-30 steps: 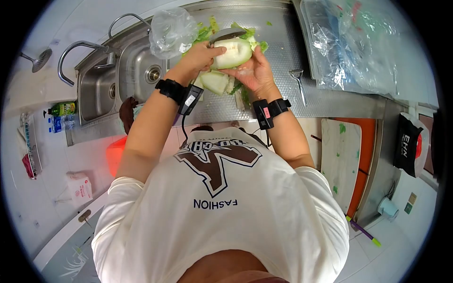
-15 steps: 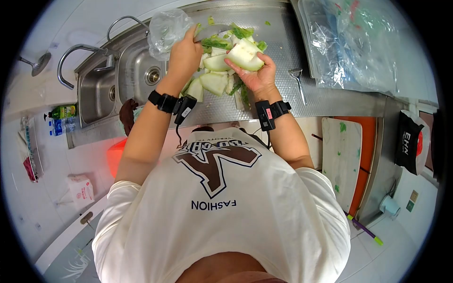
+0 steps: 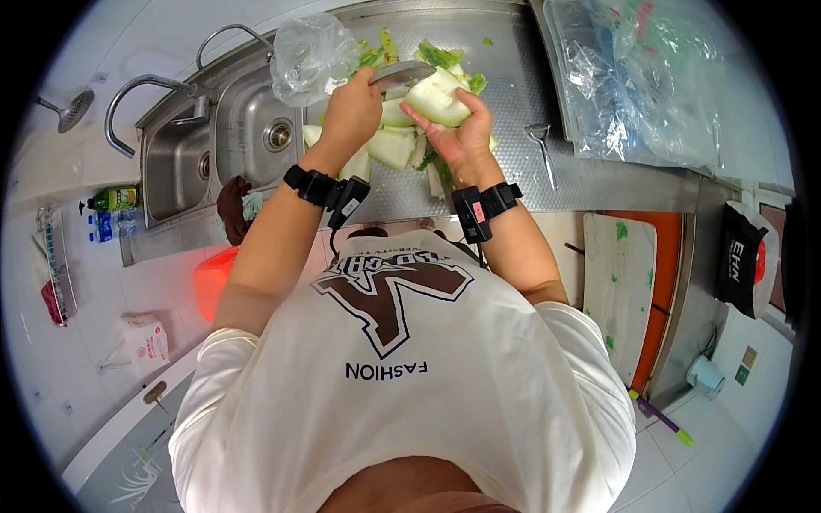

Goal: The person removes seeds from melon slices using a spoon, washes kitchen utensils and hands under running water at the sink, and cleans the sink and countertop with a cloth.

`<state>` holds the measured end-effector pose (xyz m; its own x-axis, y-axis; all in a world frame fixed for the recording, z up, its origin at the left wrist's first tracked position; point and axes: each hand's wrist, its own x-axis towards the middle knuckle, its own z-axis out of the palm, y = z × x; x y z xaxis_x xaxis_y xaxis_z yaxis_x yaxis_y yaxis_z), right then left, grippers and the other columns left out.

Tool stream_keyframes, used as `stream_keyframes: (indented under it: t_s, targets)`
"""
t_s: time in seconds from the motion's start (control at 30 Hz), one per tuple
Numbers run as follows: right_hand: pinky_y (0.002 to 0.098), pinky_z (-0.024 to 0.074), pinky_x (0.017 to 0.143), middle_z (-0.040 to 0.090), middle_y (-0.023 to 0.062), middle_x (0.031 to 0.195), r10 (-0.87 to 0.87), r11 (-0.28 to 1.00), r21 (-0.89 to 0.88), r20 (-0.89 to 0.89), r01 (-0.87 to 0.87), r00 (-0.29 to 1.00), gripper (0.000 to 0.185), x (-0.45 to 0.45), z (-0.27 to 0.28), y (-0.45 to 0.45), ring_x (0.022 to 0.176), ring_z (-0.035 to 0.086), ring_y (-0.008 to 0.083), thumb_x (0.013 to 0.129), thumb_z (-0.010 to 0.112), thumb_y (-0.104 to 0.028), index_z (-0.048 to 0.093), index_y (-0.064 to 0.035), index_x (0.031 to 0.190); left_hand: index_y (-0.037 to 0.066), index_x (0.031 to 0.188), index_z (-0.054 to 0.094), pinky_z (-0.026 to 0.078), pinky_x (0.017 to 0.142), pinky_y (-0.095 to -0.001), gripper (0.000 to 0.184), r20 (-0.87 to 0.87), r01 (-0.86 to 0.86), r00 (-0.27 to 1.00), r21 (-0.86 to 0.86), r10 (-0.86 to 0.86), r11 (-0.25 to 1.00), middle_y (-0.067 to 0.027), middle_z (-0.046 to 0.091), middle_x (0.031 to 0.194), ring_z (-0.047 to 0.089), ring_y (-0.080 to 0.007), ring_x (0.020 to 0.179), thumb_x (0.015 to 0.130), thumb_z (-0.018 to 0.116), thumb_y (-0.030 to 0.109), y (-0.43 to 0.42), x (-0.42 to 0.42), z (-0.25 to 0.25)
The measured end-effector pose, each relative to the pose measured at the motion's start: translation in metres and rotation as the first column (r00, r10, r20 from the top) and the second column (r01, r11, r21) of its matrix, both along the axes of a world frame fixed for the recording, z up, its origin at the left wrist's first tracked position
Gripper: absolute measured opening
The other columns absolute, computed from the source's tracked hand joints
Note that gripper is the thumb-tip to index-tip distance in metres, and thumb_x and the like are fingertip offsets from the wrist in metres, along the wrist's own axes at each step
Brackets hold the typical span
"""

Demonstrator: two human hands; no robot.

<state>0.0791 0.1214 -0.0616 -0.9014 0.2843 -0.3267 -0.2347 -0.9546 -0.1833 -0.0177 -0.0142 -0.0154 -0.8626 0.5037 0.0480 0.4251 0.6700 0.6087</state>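
My left hand (image 3: 352, 113) is closed around the handle of a knife (image 3: 400, 75) with a broad metal blade. The blade points right, and its tip is at the upper left edge of a winter melon piece (image 3: 438, 98). This piece has white flesh and pale green rind, and my right hand (image 3: 462, 137) grips it from below and the right. Under and beside my hands lie several more melon chunks (image 3: 393, 149) on the metal counter. Green peelings (image 3: 440, 56) are scattered behind them. My left fingers partly hide the knife handle.
A crumpled clear plastic bag (image 3: 312, 60) sits left of my left hand, beside the double sink (image 3: 248, 128) and its tap (image 3: 150, 84). To the right lie a metal peeler (image 3: 541, 154) and large plastic bags (image 3: 633, 85). A cutting board (image 3: 620, 291) stands below the counter.
My left hand has moved right and slightly toward me, bringing the knife blade up to the melon piece. My right hand and the piece have shifted slightly left.
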Motion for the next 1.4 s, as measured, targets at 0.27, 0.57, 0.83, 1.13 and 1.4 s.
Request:
stream_keyframes:
  t_s: [0.27,0.57,0.83,1.13,1.4]
  targets:
    - [0.0618,0.0423,0.094,0.048,0.0183,0.123,-0.003,0.998,0.059,0.021,0.002,1.0,0.044,0.001,0.01,-0.007,0.115,0.045,0.0398,0.084,0.049,-0.018,0.043,0.0003,0.123,0.005,0.11,0.056,0.047,0.075,-0.0488,0.027,-0.074,-0.045,0.996,0.065,0.05,0.997,-0.0254,0.063,0.085,0.06,-0.0437,0.082,0.086,0.05,0.015,0.004,0.01,0.005]
    - [0.0608,0.0425,0.094,0.047,0.0185,0.125,0.011,1.0,-0.023,0.014,-0.01,1.0,0.044,0.002,0.009,-0.008,0.117,0.044,0.0393,0.087,0.045,-0.024,0.043,-0.0017,0.125,0.005,0.109,0.056,0.046,0.076,-0.0496,0.026,-0.05,-0.023,0.998,0.0,0.023,1.0,-0.0266,0.062,0.087,0.059,-0.0445,0.083,0.086,0.048,0.014,0.006,0.012,0.008]
    - [0.0604,0.0434,0.093,0.047,0.0187,0.124,0.01,1.0,0.0,0.135,-0.01,0.991,0.044,0.002,0.006,-0.007,0.116,0.045,0.0381,0.087,0.045,-0.025,0.041,-0.0022,0.125,0.005,0.107,0.056,0.047,0.071,-0.0492,0.023,-0.087,0.089,0.992,-0.01,-0.09,0.996,-0.0255,0.062,0.082,0.06,-0.0435,0.079,0.086,0.048,0.012,0.005,0.016,0.006]
    - [0.0578,0.0447,0.092,0.048,0.0177,0.121,-0.001,0.997,0.074,0.098,-0.006,0.995,0.042,-0.002,0.004,-0.005,0.113,0.048,0.0356,0.087,0.045,-0.025,0.043,-0.0021,0.122,0.006,0.105,0.057,0.047,0.068,-0.0487,0.023,-0.145,0.06,0.988,0.022,-0.056,0.998,-0.0244,0.062,0.077,0.06,-0.0431,0.075,0.085,0.049,0.011,0.009,0.008,0.002]
    - [0.0553,0.045,0.092,0.049,0.0166,0.122,-0.057,0.996,0.072,0.099,0.05,0.993,0.042,-0.005,0.0,-0.008,0.114,0.048,0.0345,0.091,0.043,-0.032,0.044,-0.002,0.121,0.003,0.108,0.057,0.047,0.071,-0.0459,0.024,-0.048,0.139,0.989,0.016,-0.138,0.99,-0.0269,0.061,0.085,0.06,-0.0434,0.081,0.088,0.046,0.012,0.014,0.028,-0.011]
